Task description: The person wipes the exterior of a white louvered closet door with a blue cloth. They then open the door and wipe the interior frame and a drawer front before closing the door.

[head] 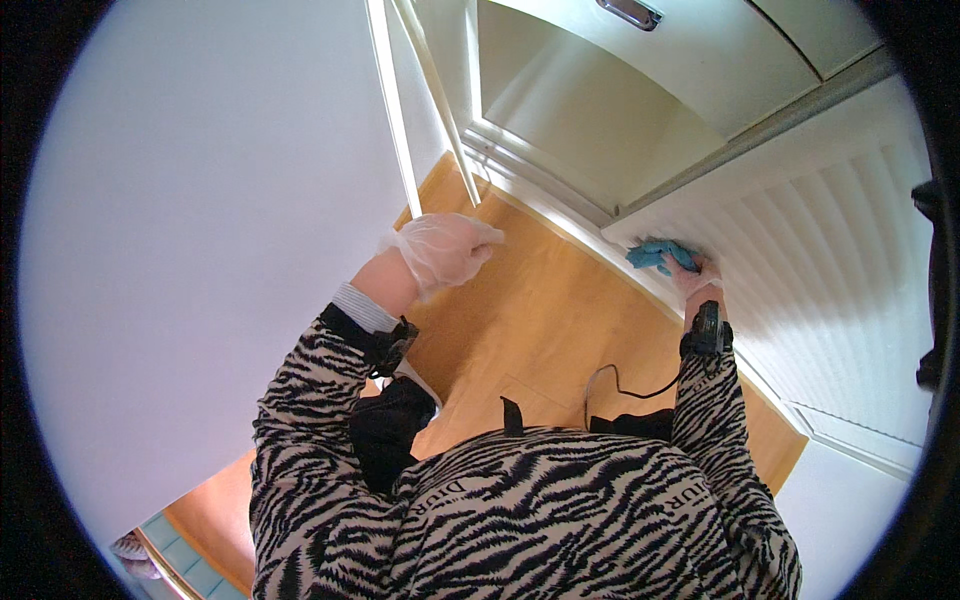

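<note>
My right hand [694,279], in a thin clear plastic glove, is closed on a crumpled blue cloth [660,255]. The cloth touches a white ribbed panel [810,247] near its lower left corner. My left hand [446,251], gloved the same way, has its fingers curled in front of the lower corner of a large white door or panel [202,225]. Whether this hand grips the panel's edge is hidden, and nothing else shows in it. Wood-look flooring [540,300] lies below and between both hands.
Ahead is a pale recess [577,105] with a white ledge, below a white front with a metal handle [630,12]. A black cord [637,394] hangs by my right sleeve. Black devices are strapped to both wrists. Light blue tiles [176,551] show at lower left.
</note>
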`<state>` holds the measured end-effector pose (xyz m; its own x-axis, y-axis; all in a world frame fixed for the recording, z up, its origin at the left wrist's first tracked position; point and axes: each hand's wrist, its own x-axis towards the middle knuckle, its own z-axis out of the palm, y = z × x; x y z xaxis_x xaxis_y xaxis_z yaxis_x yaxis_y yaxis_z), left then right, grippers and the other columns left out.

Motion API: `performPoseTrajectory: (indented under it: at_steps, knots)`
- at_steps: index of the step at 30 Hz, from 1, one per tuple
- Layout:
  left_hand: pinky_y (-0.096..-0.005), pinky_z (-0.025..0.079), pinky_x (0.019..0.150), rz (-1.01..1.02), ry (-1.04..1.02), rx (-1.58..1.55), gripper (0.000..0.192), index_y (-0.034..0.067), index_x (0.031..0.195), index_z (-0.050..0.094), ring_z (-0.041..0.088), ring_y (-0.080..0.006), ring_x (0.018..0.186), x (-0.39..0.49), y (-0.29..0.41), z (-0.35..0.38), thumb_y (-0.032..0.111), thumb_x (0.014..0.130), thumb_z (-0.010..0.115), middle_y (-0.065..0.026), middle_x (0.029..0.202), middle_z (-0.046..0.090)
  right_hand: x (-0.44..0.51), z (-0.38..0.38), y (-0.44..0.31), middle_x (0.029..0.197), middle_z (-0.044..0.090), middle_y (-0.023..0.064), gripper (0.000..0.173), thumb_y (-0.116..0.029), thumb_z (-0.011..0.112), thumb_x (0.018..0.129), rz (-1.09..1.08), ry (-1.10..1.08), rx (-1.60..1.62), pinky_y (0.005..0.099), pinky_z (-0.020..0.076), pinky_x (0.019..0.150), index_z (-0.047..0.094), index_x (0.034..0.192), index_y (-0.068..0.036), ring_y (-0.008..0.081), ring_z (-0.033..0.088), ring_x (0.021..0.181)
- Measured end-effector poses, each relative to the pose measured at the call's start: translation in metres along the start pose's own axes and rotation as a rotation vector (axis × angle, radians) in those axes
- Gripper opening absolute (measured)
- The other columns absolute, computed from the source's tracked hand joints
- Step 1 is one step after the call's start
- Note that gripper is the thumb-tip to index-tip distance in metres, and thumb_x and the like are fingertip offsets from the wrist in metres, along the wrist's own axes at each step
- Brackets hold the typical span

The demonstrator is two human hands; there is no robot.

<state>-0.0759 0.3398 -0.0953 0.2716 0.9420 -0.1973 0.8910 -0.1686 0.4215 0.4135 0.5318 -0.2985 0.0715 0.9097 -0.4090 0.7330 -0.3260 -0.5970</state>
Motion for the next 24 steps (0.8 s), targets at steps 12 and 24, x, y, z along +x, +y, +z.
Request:
performPoseTrajectory:
  at_steps: [12,24]
  knots:
    - [-0.0452,0.053,0.093,-0.032,-0.028,0.023,0.033,0.009,0.121,0.07,0.067,-0.0367,0.106,0.005,-0.001,0.008,0.021,0.094,0.055,-0.0181,0.114,0.071,-0.084,-0.065,0.012,0.118,0.073,0.013,0.054,-0.04,0.076,0.089,0.086,0.113,-0.141,0.0309,0.0517,0.093,0.065,0.117,0.005,0.0238,0.068,0.11]
    - [-0.044,0.053,0.095,-0.051,-0.028,0.016,0.033,0.01,0.123,0.07,0.067,-0.0358,0.107,0.015,0.001,0.009,0.021,0.094,0.06,-0.0178,0.117,0.071,-0.032,-0.088,0.111,0.128,0.07,0.006,0.057,-0.058,0.066,0.09,0.149,0.24,-0.375,0.0338,0.0476,0.102,0.068,0.124,-0.012,0.0269,0.062,0.119]
